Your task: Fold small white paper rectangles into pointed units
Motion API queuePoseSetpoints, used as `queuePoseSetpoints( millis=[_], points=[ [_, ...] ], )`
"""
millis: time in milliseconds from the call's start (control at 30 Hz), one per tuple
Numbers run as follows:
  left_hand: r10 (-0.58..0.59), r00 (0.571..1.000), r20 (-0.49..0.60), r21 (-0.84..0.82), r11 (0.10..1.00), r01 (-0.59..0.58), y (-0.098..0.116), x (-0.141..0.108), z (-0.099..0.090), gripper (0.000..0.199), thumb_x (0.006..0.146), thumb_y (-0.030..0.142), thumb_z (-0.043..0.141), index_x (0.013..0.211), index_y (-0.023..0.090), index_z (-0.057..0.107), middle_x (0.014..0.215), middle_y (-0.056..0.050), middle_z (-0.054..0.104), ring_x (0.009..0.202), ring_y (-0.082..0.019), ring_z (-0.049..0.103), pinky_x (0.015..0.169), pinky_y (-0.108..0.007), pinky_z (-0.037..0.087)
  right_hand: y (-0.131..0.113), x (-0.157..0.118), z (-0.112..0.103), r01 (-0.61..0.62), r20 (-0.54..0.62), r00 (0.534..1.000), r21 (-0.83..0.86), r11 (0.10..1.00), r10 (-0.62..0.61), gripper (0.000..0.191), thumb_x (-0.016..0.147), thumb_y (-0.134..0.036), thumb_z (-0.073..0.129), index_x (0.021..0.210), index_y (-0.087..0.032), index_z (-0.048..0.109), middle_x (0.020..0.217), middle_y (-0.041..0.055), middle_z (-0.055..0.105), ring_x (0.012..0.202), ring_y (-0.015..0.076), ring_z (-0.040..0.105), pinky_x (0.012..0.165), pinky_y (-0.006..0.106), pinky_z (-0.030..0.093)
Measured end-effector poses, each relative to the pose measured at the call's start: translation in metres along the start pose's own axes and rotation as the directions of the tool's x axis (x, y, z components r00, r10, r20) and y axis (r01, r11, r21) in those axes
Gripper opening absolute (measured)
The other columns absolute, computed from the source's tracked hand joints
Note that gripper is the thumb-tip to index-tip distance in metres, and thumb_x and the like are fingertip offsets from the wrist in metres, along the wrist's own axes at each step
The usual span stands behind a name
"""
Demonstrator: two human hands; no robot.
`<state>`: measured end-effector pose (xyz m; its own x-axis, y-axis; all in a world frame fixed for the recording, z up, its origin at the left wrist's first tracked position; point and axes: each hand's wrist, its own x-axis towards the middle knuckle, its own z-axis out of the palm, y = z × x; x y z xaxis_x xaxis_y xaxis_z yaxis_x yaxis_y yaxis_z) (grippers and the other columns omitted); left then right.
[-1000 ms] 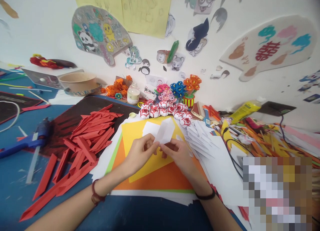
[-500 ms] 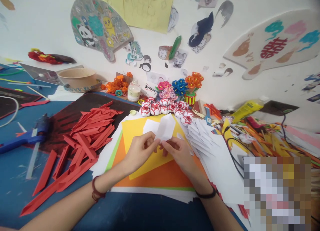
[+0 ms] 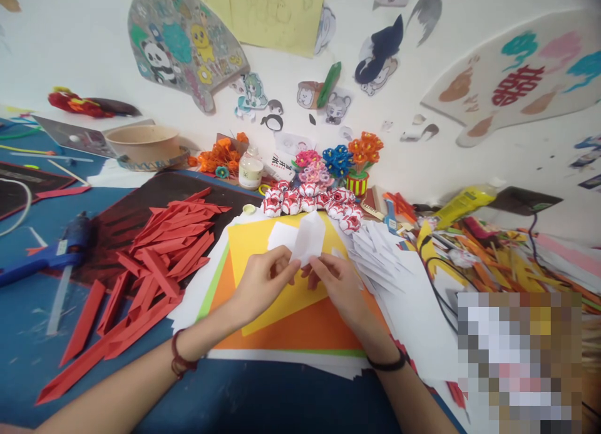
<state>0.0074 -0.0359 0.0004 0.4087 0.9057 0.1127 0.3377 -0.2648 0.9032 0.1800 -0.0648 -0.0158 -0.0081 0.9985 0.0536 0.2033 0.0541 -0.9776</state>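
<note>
A small folded piece of white paper with a pointed top is held up between both hands. My left hand pinches its lower left corner between thumb and fingers. At its lower right edge my right hand is closed on the same paper, fingertips close to the left hand's. Below the hands lie a yellow sheet and an orange sheet, stacked on white and green ones. Another white paper piece rests on the yellow sheet, partly behind the held one.
Folded red paper strips are heaped to the left, beside a blue glue gun. Folded white pieces lie to the right. Red-and-white paper balls line the back, before a glass jar and flower pots. A black cable runs at right.
My right hand's fingers have shifted slightly on the paper's lower right edge. The left hand keeps its hold, and the view has moved a little.
</note>
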Motion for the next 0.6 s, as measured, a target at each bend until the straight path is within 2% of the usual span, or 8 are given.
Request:
queuePoseSetpoints(
  millis=[233, 400, 600],
  points=[
    [-0.025, 1.000, 0.019, -0.035, 0.999, 0.026, -0.0017, 0.0004, 0.0004, 0.035, 0.091, 0.041, 0.051, 0.065, 0.018, 0.052, 0.057, 0.002, 0.060, 0.054, -0.012, 0.050, 0.054, -0.022, 0.035, -0.0024, -0.0001, -0.0004, 0.006, -0.025, 1.000, 0.012, 1.000, -0.006, 0.037, 0.093, -0.044, 0.054, 0.072, -0.017, 0.069, 0.059, 0.0018, 0.063, 0.053, 0.0144, 0.058, 0.056, 0.026, 0.045],
    [-0.020, 1.000, 0.003, -0.051, 0.998, 0.020, -0.0036, 0.0014, 0.0008, 0.037, 0.090, 0.043, 0.052, 0.063, 0.018, 0.054, 0.055, 0.002, 0.058, 0.052, -0.012, 0.048, 0.054, -0.022, 0.034, 0.0038, 0.0011, 0.0014, -0.007, -0.025, 1.000, 0.075, 0.997, 0.009, 0.043, 0.093, -0.050, 0.049, 0.077, -0.017, 0.071, 0.070, 0.0048, 0.068, 0.053, 0.0145, 0.058, 0.053, 0.027, 0.046],
    [-0.027, 0.999, 0.018, -0.048, 0.998, 0.028, -0.0042, 0.0009, 0.0006, 0.037, 0.091, 0.042, 0.052, 0.064, 0.017, 0.054, 0.057, 0.002, 0.059, 0.054, -0.012, 0.050, 0.054, -0.022, 0.035, 0.0049, 0.0008, 0.0005, -0.001, -0.032, 0.999, 0.065, 0.998, 0.003, 0.041, 0.093, -0.047, 0.050, 0.072, -0.018, 0.070, 0.063, 0.0033, 0.065, 0.053, 0.0148, 0.058, 0.054, 0.027, 0.046]
  ],
)
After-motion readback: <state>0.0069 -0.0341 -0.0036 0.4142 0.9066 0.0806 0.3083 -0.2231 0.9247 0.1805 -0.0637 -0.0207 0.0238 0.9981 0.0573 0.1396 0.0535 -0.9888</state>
